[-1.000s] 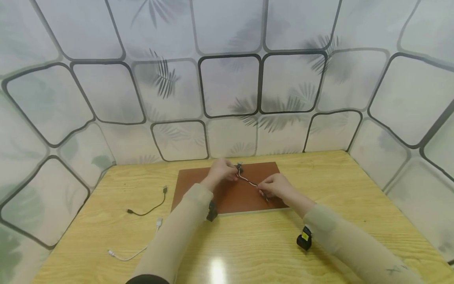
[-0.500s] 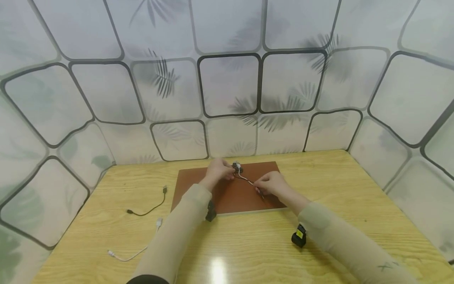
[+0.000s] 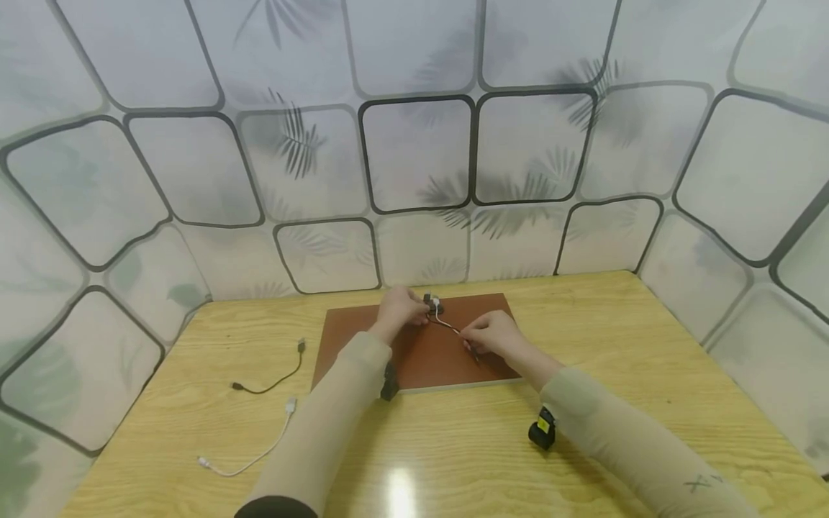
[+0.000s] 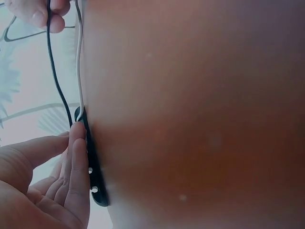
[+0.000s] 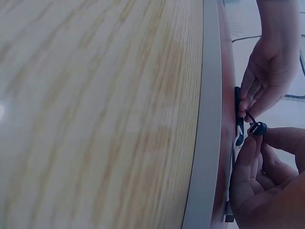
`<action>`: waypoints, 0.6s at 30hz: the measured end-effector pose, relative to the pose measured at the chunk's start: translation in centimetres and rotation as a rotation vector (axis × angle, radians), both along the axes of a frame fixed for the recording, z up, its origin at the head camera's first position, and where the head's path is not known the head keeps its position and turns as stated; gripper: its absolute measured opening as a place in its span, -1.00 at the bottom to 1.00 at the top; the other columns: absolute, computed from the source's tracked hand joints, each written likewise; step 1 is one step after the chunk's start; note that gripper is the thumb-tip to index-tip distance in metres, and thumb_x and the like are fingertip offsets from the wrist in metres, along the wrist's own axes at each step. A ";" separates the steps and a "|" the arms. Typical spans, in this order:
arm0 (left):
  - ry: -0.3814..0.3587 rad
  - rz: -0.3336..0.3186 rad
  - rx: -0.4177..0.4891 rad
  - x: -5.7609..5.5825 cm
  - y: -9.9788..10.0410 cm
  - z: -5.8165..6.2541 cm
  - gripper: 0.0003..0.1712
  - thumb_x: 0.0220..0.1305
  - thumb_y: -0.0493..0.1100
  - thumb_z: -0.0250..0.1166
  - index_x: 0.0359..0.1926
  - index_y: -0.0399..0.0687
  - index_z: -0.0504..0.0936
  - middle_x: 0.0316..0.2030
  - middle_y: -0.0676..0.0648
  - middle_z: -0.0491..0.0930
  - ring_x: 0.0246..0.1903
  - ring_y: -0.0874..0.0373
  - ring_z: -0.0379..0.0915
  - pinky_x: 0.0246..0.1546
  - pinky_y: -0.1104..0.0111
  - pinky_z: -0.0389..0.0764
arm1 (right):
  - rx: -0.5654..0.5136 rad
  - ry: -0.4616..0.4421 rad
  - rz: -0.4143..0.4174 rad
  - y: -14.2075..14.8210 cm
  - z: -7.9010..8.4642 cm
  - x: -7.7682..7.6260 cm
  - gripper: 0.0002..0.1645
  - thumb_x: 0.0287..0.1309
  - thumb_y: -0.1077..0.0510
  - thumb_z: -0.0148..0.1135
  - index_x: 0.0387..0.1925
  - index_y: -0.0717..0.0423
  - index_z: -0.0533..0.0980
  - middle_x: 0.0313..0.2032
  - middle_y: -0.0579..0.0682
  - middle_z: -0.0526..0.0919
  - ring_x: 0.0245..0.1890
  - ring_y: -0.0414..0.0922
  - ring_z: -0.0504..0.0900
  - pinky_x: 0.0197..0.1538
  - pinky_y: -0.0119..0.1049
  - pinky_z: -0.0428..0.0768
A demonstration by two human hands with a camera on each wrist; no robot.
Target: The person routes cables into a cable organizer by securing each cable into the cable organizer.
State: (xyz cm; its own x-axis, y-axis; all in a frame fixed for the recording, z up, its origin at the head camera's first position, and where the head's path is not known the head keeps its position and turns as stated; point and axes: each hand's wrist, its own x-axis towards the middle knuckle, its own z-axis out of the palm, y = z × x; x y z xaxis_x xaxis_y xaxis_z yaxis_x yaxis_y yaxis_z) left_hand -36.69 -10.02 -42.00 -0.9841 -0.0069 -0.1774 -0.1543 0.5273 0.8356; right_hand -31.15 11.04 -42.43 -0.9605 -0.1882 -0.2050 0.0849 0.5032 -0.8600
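Observation:
A black cable holder with notches stands at the back of the brown board. A white cable runs into its end. My left hand is beside the holder, thumb and fingertips pinching the black cable where it meets it. To the right, over the board, my right hand pinches the black cable between thumb and fingers. In the right wrist view a small black rounded piece shows at the right fingertips; its kind is unclear. A dark cable end hangs below that hand.
On the wooden table, left of the board, lie a short black USB cable and a white USB cable. Patterned cloth walls rise behind the table and at both sides.
My right hand has shifted slightly left and up, drawing the cables nearer the holder. My left hand has moved slightly left, so more of the holder shows.

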 end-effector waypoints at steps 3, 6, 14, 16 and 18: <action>0.001 0.006 -0.019 -0.3 0.3 0.0 -0.85 0.37 -0.33 0.42 -0.13 -0.39 0.78 -0.35 -0.27 0.84 -0.70 0.33 0.56 -0.48 0.45 0.76 | -0.001 0.005 0.003 0.0 0.1 0.0 -0.75 0.40 0.21 0.33 -0.21 0.36 0.79 -0.49 -0.10 0.80 -0.43 -0.32 0.69 -0.17 -0.32 0.81; -0.011 0.014 -0.050 -0.4 0.4 0.1 -0.85 0.36 -0.31 0.44 -0.15 -0.37 0.80 -0.37 -0.25 0.84 -0.72 0.33 0.54 -0.51 0.46 0.74 | -0.003 0.004 0.002 -0.2 0.1 0.0 -0.75 0.41 0.21 0.33 -0.20 0.36 0.79 -0.47 -0.08 0.81 -0.44 -0.33 0.69 -0.17 -0.32 0.81; 0.002 0.023 -0.169 -0.4 0.9 0.3 -0.86 0.36 -0.24 0.46 -0.20 -0.27 0.84 -0.40 -0.17 0.84 -0.70 0.32 0.58 -0.53 0.47 0.70 | -0.036 0.000 -0.013 -0.3 0.2 -0.2 -0.76 0.39 0.23 0.34 -0.20 0.38 0.78 -0.51 -0.11 0.79 -0.48 -0.34 0.66 -0.25 -0.42 0.75; 0.017 0.026 -0.200 -0.3 1.0 0.3 -0.87 0.36 -0.23 0.46 -0.23 -0.24 0.84 -0.42 -0.15 0.85 -0.68 0.30 0.61 -0.53 0.48 0.68 | -0.041 -0.003 -0.011 -0.3 0.2 -0.2 -0.76 0.39 0.23 0.34 -0.20 0.39 0.78 -0.52 -0.12 0.79 -0.48 -0.34 0.66 -0.26 -0.42 0.75; 0.027 0.026 -0.234 -0.2 1.1 0.3 -0.87 0.36 -0.22 0.47 -0.25 -0.22 0.84 -0.42 -0.13 0.85 -0.65 0.27 0.66 -0.54 0.48 0.65 | -0.044 -0.009 -0.012 -0.2 0.3 -0.3 -0.76 0.39 0.23 0.34 -0.19 0.39 0.77 -0.51 -0.11 0.79 -0.47 -0.33 0.67 -0.25 -0.41 0.75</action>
State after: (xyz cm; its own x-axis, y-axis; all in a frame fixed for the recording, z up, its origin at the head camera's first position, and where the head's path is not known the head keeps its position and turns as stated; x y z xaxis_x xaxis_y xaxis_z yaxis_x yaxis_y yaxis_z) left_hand -36.93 -8.87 -41.66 -0.9875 -0.0702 -0.1411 -0.1492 0.7036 0.6948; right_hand -31.42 10.81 -42.17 -0.9609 -0.1855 -0.2058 0.0990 0.4639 -0.8804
